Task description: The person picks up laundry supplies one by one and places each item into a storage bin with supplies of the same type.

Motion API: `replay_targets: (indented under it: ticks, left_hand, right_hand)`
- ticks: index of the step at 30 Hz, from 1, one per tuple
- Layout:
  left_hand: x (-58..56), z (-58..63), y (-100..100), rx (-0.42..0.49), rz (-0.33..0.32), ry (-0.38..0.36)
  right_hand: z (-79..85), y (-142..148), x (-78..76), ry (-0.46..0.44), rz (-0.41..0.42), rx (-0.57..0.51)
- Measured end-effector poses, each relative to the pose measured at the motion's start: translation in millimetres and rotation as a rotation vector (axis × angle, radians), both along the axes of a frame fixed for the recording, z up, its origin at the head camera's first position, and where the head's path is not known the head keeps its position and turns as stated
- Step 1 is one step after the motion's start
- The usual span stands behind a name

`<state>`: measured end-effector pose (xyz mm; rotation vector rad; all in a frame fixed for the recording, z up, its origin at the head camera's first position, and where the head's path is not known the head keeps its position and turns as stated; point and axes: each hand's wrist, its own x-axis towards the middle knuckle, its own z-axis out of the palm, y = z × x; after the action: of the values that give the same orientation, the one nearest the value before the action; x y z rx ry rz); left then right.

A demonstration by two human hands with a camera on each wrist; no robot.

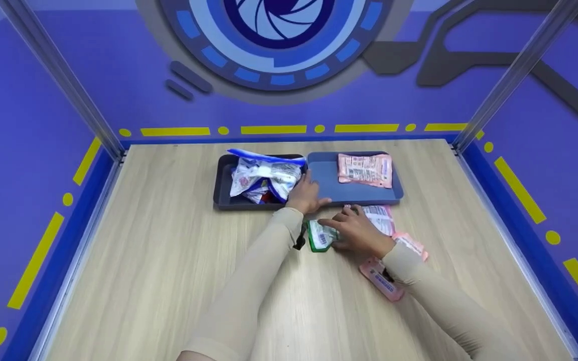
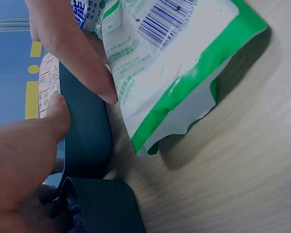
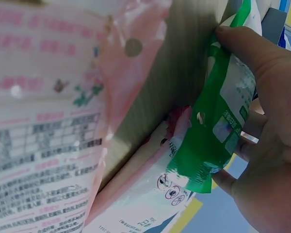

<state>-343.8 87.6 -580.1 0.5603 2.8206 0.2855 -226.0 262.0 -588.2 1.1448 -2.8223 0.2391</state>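
Note:
My right hand (image 1: 362, 231) holds a green-and-white packet (image 1: 320, 236) in front of the trays. In the right wrist view, thumb and fingers lie on opposite sides of the packet (image 3: 208, 131); its barcode side (image 2: 167, 63) shows in the left wrist view. My left hand (image 1: 306, 194) rests where the dark tray (image 1: 246, 206) meets the blue-grey tray (image 1: 324, 173), thumb spread out over the blue-grey one. Some of its fingers are inside the dark tray, partly hidden. A pink packet (image 1: 365, 169) lies at the right in the blue-grey tray.
White plastic packs with blue edges (image 1: 269, 173) fill the dark tray and rise above its rim. Around my right hand lie a pink-and-white packet (image 1: 381, 218), another pink one (image 1: 412, 245) and a small pink packet (image 1: 382, 281) by the wrist. Blue panels enclose the wooden table (image 1: 168, 260).

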Motion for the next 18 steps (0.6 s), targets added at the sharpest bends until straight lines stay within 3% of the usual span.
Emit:
replay_targets:
  ticks: [18]
  left_hand:
    - [4.3,2.3,-1.1,0.017,0.01,0.011]
  right_hand:
    - [1.3,-0.3,3.0,-0.025,-0.06,0.061]
